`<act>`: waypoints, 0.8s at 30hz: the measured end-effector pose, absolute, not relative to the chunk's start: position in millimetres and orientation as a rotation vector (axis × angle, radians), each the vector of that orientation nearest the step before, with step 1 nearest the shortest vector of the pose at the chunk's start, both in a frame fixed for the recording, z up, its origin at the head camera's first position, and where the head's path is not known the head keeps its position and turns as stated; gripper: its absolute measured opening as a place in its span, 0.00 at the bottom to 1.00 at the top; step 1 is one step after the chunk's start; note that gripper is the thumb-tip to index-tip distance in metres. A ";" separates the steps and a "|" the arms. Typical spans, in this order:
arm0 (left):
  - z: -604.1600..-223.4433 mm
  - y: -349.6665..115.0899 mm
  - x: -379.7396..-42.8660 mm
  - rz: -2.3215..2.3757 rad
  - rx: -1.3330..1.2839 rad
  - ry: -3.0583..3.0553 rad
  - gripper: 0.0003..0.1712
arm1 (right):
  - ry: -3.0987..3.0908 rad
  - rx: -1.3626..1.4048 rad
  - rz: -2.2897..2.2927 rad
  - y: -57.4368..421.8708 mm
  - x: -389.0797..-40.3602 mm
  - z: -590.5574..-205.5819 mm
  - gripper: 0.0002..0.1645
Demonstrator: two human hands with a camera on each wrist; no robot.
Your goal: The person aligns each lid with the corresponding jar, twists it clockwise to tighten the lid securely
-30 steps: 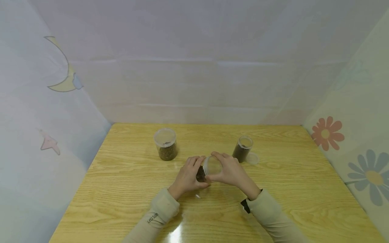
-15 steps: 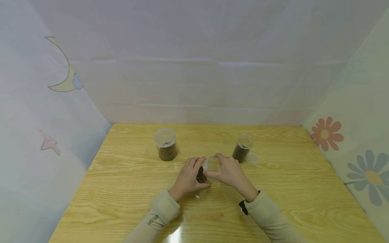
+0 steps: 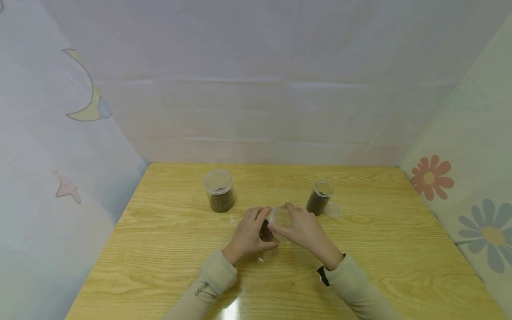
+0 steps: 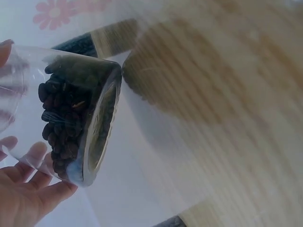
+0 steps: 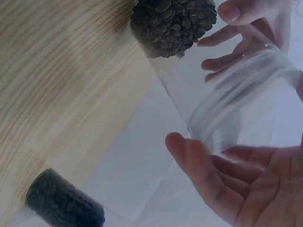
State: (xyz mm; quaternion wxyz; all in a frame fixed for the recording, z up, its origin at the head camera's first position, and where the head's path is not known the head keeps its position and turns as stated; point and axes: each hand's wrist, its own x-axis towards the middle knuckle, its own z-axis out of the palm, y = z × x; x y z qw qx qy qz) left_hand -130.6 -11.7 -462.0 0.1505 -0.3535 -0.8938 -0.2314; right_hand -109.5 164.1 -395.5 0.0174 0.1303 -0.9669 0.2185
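A clear plastic jar [image 4: 35, 61] is tilted, its mouth toward the right in the head view. Dark, flat seeds [image 4: 64, 118] lie heaped in its bottom end. My left hand [image 3: 247, 234] grips the jar's body, thumb on the near side and fingers on the far side. At the mouth, my right hand [image 3: 303, 227] holds the clear lid [image 3: 283, 216] by its edge, its thumb and fingers spread around it. Through the transparent wall in the right wrist view, the left fingers show behind the jar.
On the wooden table [image 3: 160, 249], a wide clear jar [image 3: 220, 195] of brownish contents stands back left. A narrower jar [image 3: 318, 200] of dark contents stands back right, with a loose clear lid [image 3: 332, 209] beside it. Patterned cloth walls [image 3: 256, 111] enclose the table.
My right thumb and fingers have shifted a little around the lid's edge, the thumb moving up and left. The left hand and jar stay nearly still.
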 end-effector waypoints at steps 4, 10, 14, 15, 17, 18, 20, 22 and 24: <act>-461.0 -10.9 -132.0 -0.633 -1.042 -2.603 0.55 | -2.876 0.711 0.701 174.3 -107.3 -394.9 0.44; -460.0 -12.4 -132.5 -0.674 -1.016 -2.625 0.56 | -2.724 1.074 0.706 187.7 -111.5 -400.6 0.50; -459.1 -12.9 -132.5 -0.673 -1.014 -2.628 0.56 | -2.701 1.129 0.725 190.8 -114.3 -402.9 0.52; -458.9 -12.9 -132.5 -0.670 -1.016 -2.630 0.56 | -2.697 1.134 0.731 191.0 -114.5 -402.7 0.52; -458.6 -13.0 -132.1 -0.671 -1.020 -2.634 0.56 | -2.694 1.138 0.727 191.2 -114.9 -403.1 0.51; -458.4 -13.0 -132.0 -0.672 -1.022 -2.636 0.56 | -2.694 1.138 0.727 191.2 -114.7 -402.7 0.51; -457.9 -13.1 -131.6 -0.671 -1.022 -2.644 0.57 | -2.697 1.135 0.719 191.3 -114.6 -402.6 0.51; -457.0 -13.2 -131.1 -0.677 -1.019 -2.657 0.57 | -2.700 1.130 0.707 191.3 -114.8 -403.2 0.51; -456.1 -12.9 -130.7 -0.677 -1.018 -2.673 0.58 | -2.699 1.127 0.708 191.1 -114.4 -403.0 0.51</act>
